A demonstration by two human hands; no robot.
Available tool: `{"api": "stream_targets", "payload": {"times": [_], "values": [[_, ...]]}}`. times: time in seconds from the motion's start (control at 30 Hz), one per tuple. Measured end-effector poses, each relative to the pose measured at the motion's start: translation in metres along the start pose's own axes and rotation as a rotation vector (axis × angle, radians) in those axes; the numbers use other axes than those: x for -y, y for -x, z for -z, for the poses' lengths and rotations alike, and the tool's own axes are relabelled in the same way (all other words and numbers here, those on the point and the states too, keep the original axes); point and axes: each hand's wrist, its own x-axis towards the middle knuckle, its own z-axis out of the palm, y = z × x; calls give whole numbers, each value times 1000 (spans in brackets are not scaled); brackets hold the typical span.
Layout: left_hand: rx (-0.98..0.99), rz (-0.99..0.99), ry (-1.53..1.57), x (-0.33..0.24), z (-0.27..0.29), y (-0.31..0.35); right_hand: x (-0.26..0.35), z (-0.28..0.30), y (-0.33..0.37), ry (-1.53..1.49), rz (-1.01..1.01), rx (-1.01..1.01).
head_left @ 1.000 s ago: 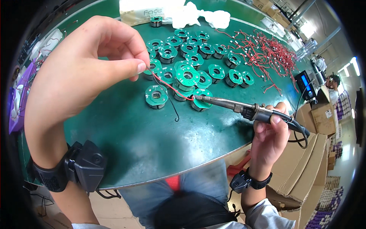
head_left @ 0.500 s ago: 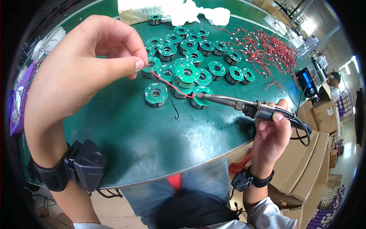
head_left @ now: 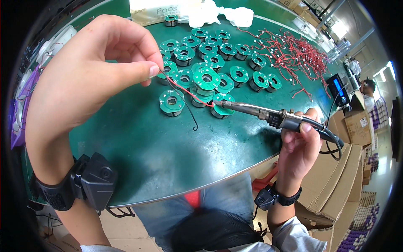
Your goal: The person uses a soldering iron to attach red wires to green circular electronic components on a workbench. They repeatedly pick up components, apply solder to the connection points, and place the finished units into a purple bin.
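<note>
My left hand (head_left: 111,63) pinches a thin pair of wires, one red wire (head_left: 187,91) and one black wire (head_left: 189,110), between thumb and forefinger. The red wire runs down to a round green circuit board (head_left: 226,110) on a small coil. The black one hangs free with a hooked end. In my right hand (head_left: 302,140) is a soldering iron (head_left: 252,110), its tip at the red wire's end on the left side of that board. Several similar green boards (head_left: 239,74) stand around it, one of them stacked on others (head_left: 205,78).
A tangle of red wires with small connectors (head_left: 298,54) lies at the back right, near a black soldering station (head_left: 338,90) with a blue display. Behind the boards are a tissue pack (head_left: 151,11) and crumpled white tissue (head_left: 205,14). Cardboard boxes (head_left: 336,180) stand right of the green table (head_left: 168,168).
Almost nothing differs. The black wire's loose end has shifted very slightly, and my left hand has barely moved. The iron's tip remains at the same board.
</note>
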Motion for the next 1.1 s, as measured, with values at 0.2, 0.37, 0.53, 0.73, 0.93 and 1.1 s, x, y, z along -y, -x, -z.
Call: {"api": "stream_targets", "payload": {"times": [0.2,0.37,0.53,0.73,0.93,1.1], "values": [[-26,-7,19,0,-2,1,0,0,1,6,-1,-8],[-41,-14,15,0,-2,2,0,0,0,6,-2,4],[-32,-36,17,0,-2,2,0,0,1,-2,-4,-4],[-46,-24,10,-1,-3,2,0,1,1,2,-4,5],[-28,-7,23,-2,-2,2,0,1,1,4,-6,7],[-30,-28,30,-1,-2,2,0,0,1,12,3,7]]}}
